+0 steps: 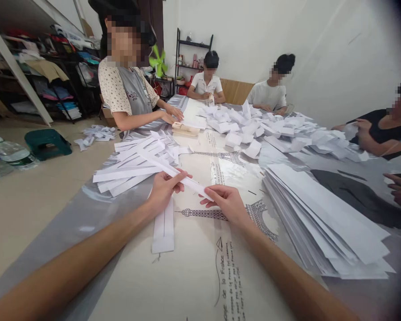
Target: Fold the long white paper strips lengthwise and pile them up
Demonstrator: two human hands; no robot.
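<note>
Though between piles (130,174) (321,218), hands (162,191) (227,201) on strip (194,186) edges

- Paper strip (194,184), white, long, narrow; held slantwise, left hand (165,191) near its middle, right hand (226,203) at near end.
- Second strip (163,229), white, dark lengthwise line; lying beneath left hand, partly hidden.
</note>
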